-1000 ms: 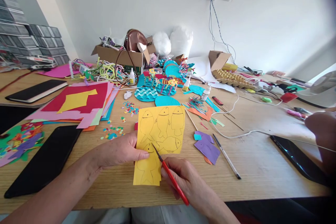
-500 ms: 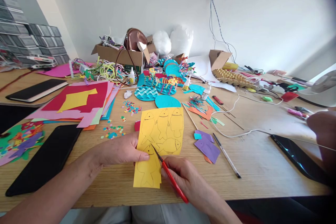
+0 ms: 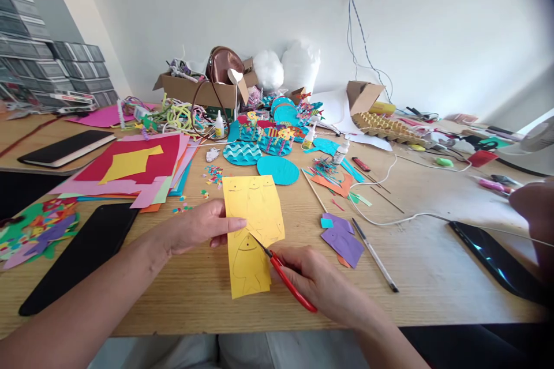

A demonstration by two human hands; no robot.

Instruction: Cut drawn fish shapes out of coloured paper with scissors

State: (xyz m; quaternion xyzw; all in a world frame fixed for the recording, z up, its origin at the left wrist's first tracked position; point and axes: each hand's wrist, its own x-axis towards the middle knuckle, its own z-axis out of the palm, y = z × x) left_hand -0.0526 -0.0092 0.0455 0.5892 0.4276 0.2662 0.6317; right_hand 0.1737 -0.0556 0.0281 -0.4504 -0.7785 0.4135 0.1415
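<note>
Yellow paper (image 3: 259, 207) with several fish drawn in pencil-like lines hangs above the table edge, pinched at its left side by my left hand (image 3: 203, 225), thumb on top. My right hand (image 3: 309, 271) grips red-handled scissors (image 3: 292, 283). Their dark blades lie on a cut in the paper, just above the lowest drawn fish; the blades look nearly closed. Below the cut, a narrower strip with that fish still joins the sheet at the left. To the right of the hands lie purple paper pieces (image 3: 341, 247) and a pen (image 3: 375, 256).
Stacked coloured paper (image 3: 90, 167) and a black tablet-like slab (image 3: 82, 256) lie at left. Blue paper discs (image 3: 278, 170), glue bottles (image 3: 341, 151) and confetti (image 3: 212, 176) sit behind the sheet. A white cable (image 3: 381, 222) crosses the right side toward a dark phone (image 3: 493, 259). Another person's arm (image 3: 532, 225) shows at the right edge.
The yellow paper has turned and tilted, its top shifting left. My left hand has moved up slightly, its thumb now above the cut. The scissors stay at the cut, their handles slightly higher.
</note>
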